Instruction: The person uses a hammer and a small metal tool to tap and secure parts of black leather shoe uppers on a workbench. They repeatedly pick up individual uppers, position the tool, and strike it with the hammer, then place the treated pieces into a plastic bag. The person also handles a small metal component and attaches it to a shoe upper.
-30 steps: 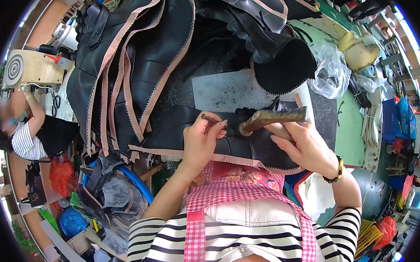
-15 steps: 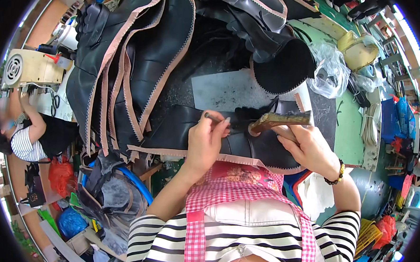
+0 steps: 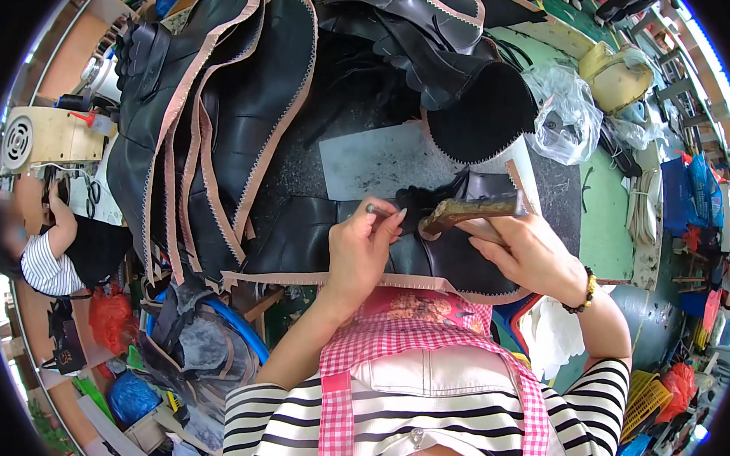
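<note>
In front of me lies a black leather boot upper with a pinkish-beige zigzag-cut edge along its near side. My left hand is closed above it, pinching a thin metal punch whose far part I cannot make out. Closed round the handle of a hammer, my right hand is just to the right. The worn brown hammer head hangs over the upper, one face turned toward the left hand and apart from the punch. Beneath the hands, a dark fuzzy patch shows behind the upper.
Several black boot uppers are piled at the left and back. A pale sheet lies on the dark work surface. Clear plastic bags and a yellowish container stand at the right. Another person sits far left.
The whole view has shifted slightly left. The hammer head now sits a little lower and nearer my left hand. Both hands keep their holds.
</note>
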{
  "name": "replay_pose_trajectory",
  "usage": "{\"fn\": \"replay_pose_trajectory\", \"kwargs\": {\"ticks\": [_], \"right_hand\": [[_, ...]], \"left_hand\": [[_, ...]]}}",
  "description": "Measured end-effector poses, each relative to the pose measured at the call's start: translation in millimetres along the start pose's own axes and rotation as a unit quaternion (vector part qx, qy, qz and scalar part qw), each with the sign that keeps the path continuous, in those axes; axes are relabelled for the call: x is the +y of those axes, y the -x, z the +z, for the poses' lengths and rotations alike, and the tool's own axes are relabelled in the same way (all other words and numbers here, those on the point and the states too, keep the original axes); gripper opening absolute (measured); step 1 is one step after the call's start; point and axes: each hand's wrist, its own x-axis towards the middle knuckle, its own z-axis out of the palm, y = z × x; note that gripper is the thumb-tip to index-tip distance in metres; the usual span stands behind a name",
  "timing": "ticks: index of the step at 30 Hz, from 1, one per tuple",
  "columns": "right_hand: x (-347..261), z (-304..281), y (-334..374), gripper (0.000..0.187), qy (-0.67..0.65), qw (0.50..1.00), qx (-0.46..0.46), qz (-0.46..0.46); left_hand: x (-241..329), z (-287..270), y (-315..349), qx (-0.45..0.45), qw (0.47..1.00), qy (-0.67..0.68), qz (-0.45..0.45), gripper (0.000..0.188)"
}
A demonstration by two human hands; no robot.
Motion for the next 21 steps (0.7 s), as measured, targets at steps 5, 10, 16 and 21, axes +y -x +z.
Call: {"fn": "replay_pose_trajectory", "kwargs": {"ticks": [5, 10, 16, 21], "right_hand": [[-38.3, -37.9, 6.9, 0.024, -0.055, 0.981, 0.146, -0.114], [-8.8, -9.7, -7.0, 0.019, 0.013, 0.996, 0.034, -0.078], [5.1, -2.6, 5.9, 0.024, -0.030, 0.999, 0.043, -0.001], [-41.9, -41.7, 11.0, 0.014, -0.082, 0.980, 0.152, -0.098]], "left_hand": [[-6.1, -2.2, 0.8, -0.003, 0.962, -0.210, 0.174, 0.008], [-6.5, -0.1, 1.2, 0.001, 1.000, 0.002, 0.003, 0.009], [-4.9, -4.9, -2.8, -0.029, 0.999, 0.022, 0.005, 0.005], [-3.6, -4.5, 2.9, -0.021, 0.967, -0.197, 0.158, 0.003]]}}
